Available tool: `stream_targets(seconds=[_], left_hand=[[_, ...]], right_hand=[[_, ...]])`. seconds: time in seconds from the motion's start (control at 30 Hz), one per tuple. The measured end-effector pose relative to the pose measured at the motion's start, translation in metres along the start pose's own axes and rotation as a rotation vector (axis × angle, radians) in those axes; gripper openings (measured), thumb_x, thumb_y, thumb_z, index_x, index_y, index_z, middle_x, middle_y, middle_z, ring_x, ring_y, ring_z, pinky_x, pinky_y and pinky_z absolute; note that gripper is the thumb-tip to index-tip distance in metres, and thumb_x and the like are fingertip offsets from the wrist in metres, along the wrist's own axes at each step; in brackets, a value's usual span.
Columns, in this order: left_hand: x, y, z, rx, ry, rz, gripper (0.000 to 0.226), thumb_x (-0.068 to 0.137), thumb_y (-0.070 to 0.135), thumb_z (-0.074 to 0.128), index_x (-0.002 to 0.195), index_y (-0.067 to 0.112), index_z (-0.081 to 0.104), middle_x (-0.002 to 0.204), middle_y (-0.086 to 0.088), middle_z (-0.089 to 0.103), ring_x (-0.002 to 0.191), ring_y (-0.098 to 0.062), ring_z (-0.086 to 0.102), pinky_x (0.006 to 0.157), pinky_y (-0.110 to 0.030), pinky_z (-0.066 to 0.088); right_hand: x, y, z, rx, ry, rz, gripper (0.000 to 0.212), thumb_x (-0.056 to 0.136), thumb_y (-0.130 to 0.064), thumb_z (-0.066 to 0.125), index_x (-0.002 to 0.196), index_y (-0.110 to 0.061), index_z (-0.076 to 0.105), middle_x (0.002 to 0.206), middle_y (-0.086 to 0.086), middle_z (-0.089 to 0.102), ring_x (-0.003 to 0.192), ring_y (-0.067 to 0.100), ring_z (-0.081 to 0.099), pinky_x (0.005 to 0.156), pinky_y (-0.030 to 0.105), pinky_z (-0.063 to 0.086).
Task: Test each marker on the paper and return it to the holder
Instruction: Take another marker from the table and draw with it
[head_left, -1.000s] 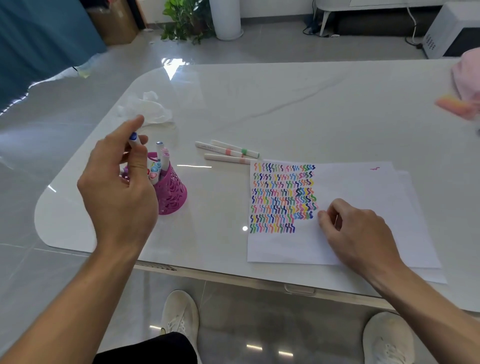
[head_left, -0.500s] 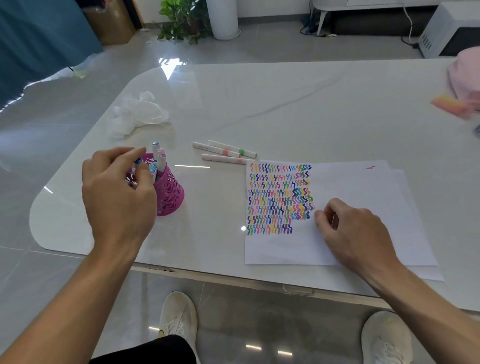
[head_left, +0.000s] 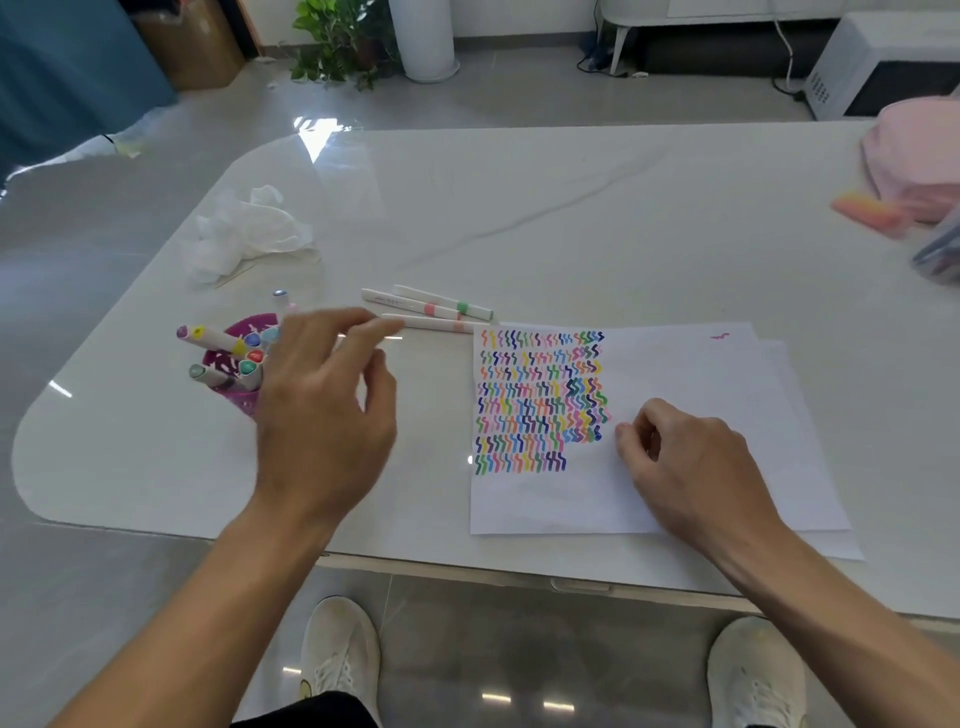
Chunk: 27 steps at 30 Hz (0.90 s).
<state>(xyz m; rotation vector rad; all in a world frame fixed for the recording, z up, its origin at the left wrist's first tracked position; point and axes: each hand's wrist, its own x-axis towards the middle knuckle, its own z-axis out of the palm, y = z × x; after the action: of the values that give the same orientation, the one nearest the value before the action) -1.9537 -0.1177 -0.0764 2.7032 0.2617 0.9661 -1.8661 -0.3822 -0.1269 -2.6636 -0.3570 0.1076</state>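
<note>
Paper (head_left: 691, 374) carries rows of multicoloured squiggles (head_left: 540, 400) (left half only).

No text can be read: faint dark print runs along one white marker (head_left: 410, 304) beside the paper's (head_left: 675, 374) far left corner, too small to read; the paper bears only coloured squiggles
</note>
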Motion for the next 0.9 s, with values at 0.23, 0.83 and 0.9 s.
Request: stream_targets(seconds=[0.23,0.83,0.9], left_hand=[[-0.004,0.018,0.037,-0.026,-0.36,-0.074,0.03,0.095,0.013,0.061,0.123,0.019,0.068,0.12,0.003,0.068,0.114,-0.017,0.056,0.089,-0.035,0.051],[0.016,-0.006,0.106,-0.03,-0.5,-0.168,0.06,0.103,0.011,0.038,0.159,0.015,0.018,0.166,-0.003,0.019,0.154,-0.016,0.013,0.123,-0.039,0.016],[0.017,-0.005,0.105,0.022,-0.441,-0.177,0.055,0.101,0.011,0.041,0.155,0.017,0.032,0.157,-0.007,0.038,0.146,-0.026,0.029,0.115,-0.043,0.026]], right_hand=[[0.004,0.0,-0.001,0.008,-0.006,0.009,0.032,0.098,-0.042,0.055,0.074,-0.021,0.052,0.067,-0.003,0.063,0.069,0.029,0.059,0.064,0.035,0.044],[0.003,0.002,-0.003,0.057,0.011,0.036,0.031,0.098,-0.038,0.057,0.073,-0.021,0.051,0.066,-0.004,0.063,0.067,0.025,0.06,0.064,0.035,0.045],[0.004,0.003,-0.004,0.066,0.008,0.048,0.031,0.099,-0.036,0.058,0.073,-0.019,0.052,0.067,-0.003,0.064,0.067,0.025,0.06,0.064,0.035,0.043]])
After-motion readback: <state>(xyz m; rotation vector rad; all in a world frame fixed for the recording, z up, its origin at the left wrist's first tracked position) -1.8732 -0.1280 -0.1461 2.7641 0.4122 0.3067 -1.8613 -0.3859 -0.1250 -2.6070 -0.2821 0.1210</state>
